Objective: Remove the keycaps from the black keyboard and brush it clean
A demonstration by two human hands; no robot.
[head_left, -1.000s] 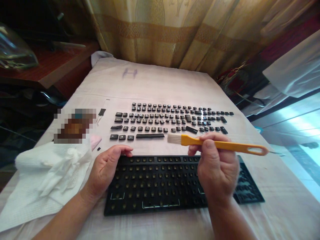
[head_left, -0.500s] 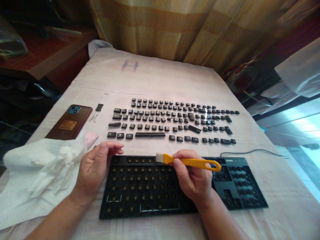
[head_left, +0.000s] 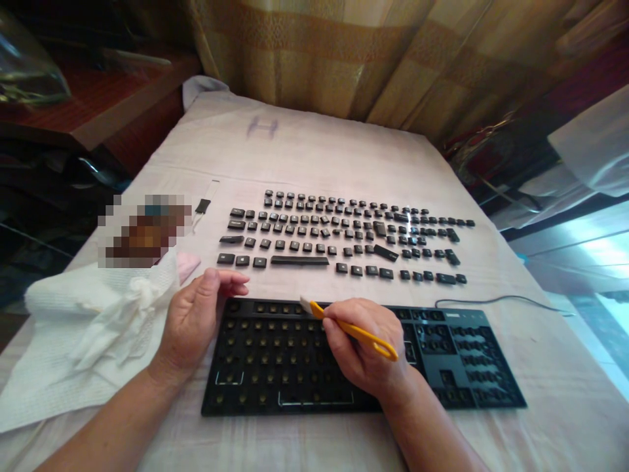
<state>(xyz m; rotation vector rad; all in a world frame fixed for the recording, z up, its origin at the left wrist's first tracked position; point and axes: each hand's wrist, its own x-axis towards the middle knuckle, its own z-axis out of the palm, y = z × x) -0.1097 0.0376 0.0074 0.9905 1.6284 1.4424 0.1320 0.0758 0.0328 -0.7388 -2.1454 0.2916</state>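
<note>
A black keyboard base (head_left: 457,354) with its keycaps removed lies on the cloth-covered table in front of me. My right hand (head_left: 366,351) grips a yellow-handled brush (head_left: 363,333), its white bristles touching the top row of the base. My left hand (head_left: 196,318) rests at the base's upper left corner, fingers loosely curled against its edge, holding nothing. Several rows of loose black keycaps (head_left: 344,236) are laid out on the cloth just beyond the base.
A crumpled white towel (head_left: 83,334) lies at the left, with a phone (head_left: 145,233) and a small black keycap puller (head_left: 201,207) behind it. The keyboard cable (head_left: 496,300) runs off to the right. A wooden shelf (head_left: 98,111) stands far left, curtains behind.
My right hand lowered the brush from above the keycaps down onto the keyboard base's top row, and tilted the handle toward me. The left hand stayed at the corner.
</note>
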